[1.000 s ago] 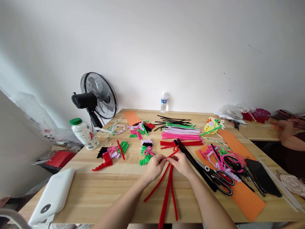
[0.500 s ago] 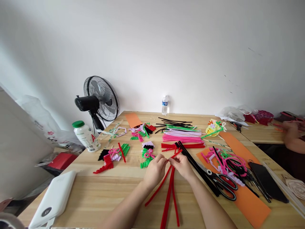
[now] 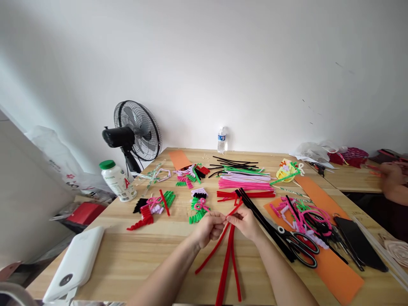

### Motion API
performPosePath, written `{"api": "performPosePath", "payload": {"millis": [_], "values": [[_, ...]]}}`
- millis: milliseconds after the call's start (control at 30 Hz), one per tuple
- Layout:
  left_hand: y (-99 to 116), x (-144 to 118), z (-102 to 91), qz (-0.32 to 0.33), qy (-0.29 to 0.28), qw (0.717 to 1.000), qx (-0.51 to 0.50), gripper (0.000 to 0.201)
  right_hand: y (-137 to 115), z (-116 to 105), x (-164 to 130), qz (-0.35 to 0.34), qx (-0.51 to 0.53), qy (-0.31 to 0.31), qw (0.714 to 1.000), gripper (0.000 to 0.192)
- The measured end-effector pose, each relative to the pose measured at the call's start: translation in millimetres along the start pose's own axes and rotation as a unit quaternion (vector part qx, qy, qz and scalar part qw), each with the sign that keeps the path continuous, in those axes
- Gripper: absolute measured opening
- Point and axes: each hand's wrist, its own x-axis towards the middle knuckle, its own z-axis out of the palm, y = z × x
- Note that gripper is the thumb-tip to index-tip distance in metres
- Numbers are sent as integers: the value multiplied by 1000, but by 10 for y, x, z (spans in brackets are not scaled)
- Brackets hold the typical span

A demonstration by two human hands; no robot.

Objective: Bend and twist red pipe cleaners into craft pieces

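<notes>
A short red pipe cleaner (image 3: 235, 209) is pinched between my two hands above the wooden table. My left hand (image 3: 210, 228) grips its near end, fingers curled. My right hand (image 3: 245, 222) holds it close by with thumb and fingers closed. Beneath the hands, several long red pipe cleaners (image 3: 227, 267) fan toward the table's front edge. Black pipe cleaners (image 3: 264, 225) run diagonally just right of my right hand. Left of the hands lies a green coiled piece (image 3: 196, 216) with a pink bow. Part of the held piece is hidden by fingers.
Scissors (image 3: 301, 246) and a phone (image 3: 360, 243) lie on the right, by orange paper (image 3: 338, 272). Sorted pipe cleaners (image 3: 244, 183) spread behind the hands. A white bottle (image 3: 117, 180), fan (image 3: 137, 129) and white power bank (image 3: 75, 261) stand left. A co-worker's hand (image 3: 392, 176) shows far right.
My left hand has turned, so its curled fingers show more now. The right hand keeps its pinch on the red pipe cleaner. The whole view has shifted slightly.
</notes>
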Motion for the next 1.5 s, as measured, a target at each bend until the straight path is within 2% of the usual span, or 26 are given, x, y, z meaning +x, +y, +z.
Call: {"api": "performPosePath", "payload": {"millis": [67, 100, 167, 200, 300, 333, 400, 467, 500, 567, 633, 667, 767, 833, 900, 933, 1000, 1067, 1133, 1200, 1233, 1300, 1367, 1400, 1467, 1500], "values": [[11, 0, -20, -55, -54, 996, -52, 26, 7, 3, -4, -7, -6, 1, 1000, 22], [6, 2, -19, -42, -49, 997, -37, 24, 17, 5, 0, -9, -11, 11, 1000, 23], [-30, 13, 4, 67, 37, 995, 61, 20, 46, 8, 18, -5, -20, 41, 999, 25], [-56, 21, 20, 146, 97, 975, 134, 17, 62, 9, 30, 2, -24, 58, 998, 25], [-137, 47, 54, 331, 213, 856, 336, 11, 101, 13, 58, 26, -40, 78, 996, 27], [-156, 52, 59, 355, 220, 826, 378, 13, 108, 15, 63, 32, -42, 74, 996, 27], [-171, 53, 61, 368, 217, 800, 422, 21, 110, 15, 65, 36, -37, 60, 997, 28], [-157, 45, 61, 362, 209, 809, 414, 23, 95, 12, 58, 28, -29, 50, 998, 27], [-141, 39, 59, 351, 201, 828, 389, 22, 82, 10, 52, 20, -28, 46, 998, 26], [-100, 27, 47, 289, 173, 895, 294, 20, 45, 6, 34, 2, -34, 37, 999, 25], [-58, 17, 20, 174, 117, 966, 150, 22, -5, 6, 9, -18, -41, 29, 999, 23], [-39, 13, 2, 108, 74, 988, 76, 22, -32, 7, -5, -29, -44, 25, 998, 22], [-6, 3, -36, -29, -64, 995, -67, 23, -92, 13, -33, -53, -42, 17, 998, 20], [-10, 6, -32, -14, -72, 996, -56, 23, -86, 13, -27, -41, -23, 25, 999, 21], [-34, 18, -14, 98, 24, 993, 52, 22, -35, 12, -2, -14, 0, 51, 999, 24], [-50, 26, -5, 174, 87, 972, 135, 21, 1, 12, 14, 0, 5, 67, 998, 26], [-83, 42, 5, 300, 177, 887, 304, 16, 79, 15, 46, 22, 3, 90, 996, 30], [-110, 49, 4, 356, 201, 813, 414, 18, 136, 21, 66, 34, -6, 98, 995, 34], [-125, 46, 5, 357, 199, 789, 459, 24, 155, 24, 73, 35, -16, 99, 994, 34], [-124, 37, 11, 344, 197, 798, 453, 26, 136, 15, 66, 22, -31, 90, 995, 32], [-117, 34, 13, 332, 192, 817, 430, 26, 116, 7, 60, 10, -43, 83, 996, 30], [-94, 31, 9, 275, 164, 886, 335, 27, 65, -13, 41, -26, -79, 71, 994, 25], [-65, 34, -13, 163, 96, 964, 189, 29, 18, -27, 20, -67, -110, 64, 990, 22], [-51, 37, -27, 98, 50, 987, 120, 29, 2, -29, 12, -82, -117, 62, 988, 22], [-36, 42, -47, 16, -23, 999, 41, 29, -7, -21, 7, -85, -102, 60, 989, 21], [-36, 44, -48, 19, -27, 998, 45, 28, 0, -13, 11, -75, -85, 65, 991, 21]]}}
